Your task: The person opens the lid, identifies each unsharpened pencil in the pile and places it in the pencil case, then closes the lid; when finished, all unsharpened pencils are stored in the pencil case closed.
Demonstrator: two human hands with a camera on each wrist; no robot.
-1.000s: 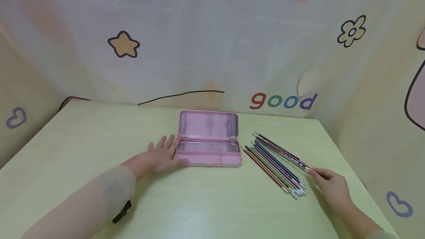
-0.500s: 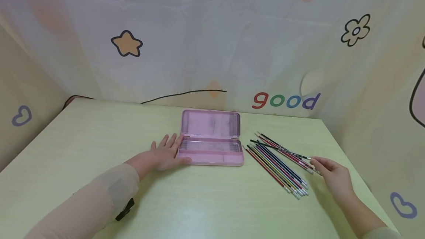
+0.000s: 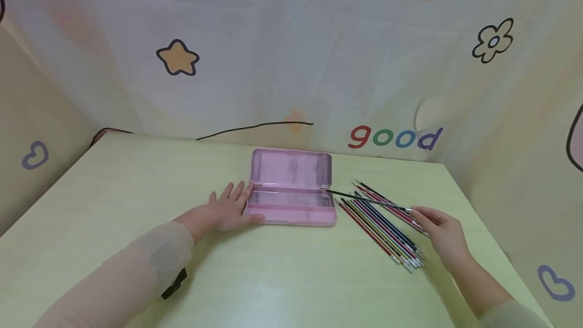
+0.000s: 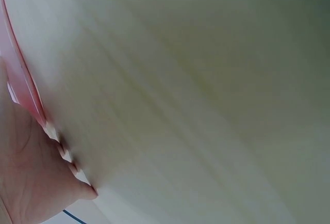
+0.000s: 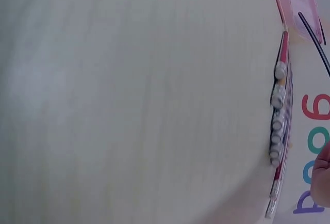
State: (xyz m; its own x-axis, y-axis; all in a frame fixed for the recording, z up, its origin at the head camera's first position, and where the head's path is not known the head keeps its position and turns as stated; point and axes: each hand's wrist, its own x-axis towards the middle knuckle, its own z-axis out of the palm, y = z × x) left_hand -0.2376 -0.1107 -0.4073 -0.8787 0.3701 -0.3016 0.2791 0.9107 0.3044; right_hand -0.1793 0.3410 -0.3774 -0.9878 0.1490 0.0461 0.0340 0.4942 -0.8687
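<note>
A pink pencil case (image 3: 321, 216) lies on the table with its lid (image 3: 273, 168) raised; its tray has a divider, and I see no pencils in it. My left hand (image 3: 227, 212) rests against the case's left side, fingers spread and thumb along the front edge. Between thumb and fingers, my right hand (image 3: 439, 229) pinches a dark pencil (image 3: 364, 199) by its eraser end. That pencil is held above the others, its tip by the right side of the case. Below it lie several loose pencils (image 3: 380, 232) in red, yellow and dark colours, erasers toward me.
The pale table (image 3: 282, 272) ends at a printed cloth backdrop (image 3: 255, 65) at the back and sides. A few more pencils (image 3: 412, 221) lie apart on the right, partly under the right hand. A black strap piece (image 3: 175, 283) hangs below the left sleeve.
My right hand has lifted the dark pencil from the right-hand pencils and carried it left, its tip now by the case. The left hand keeps its place on the case.
</note>
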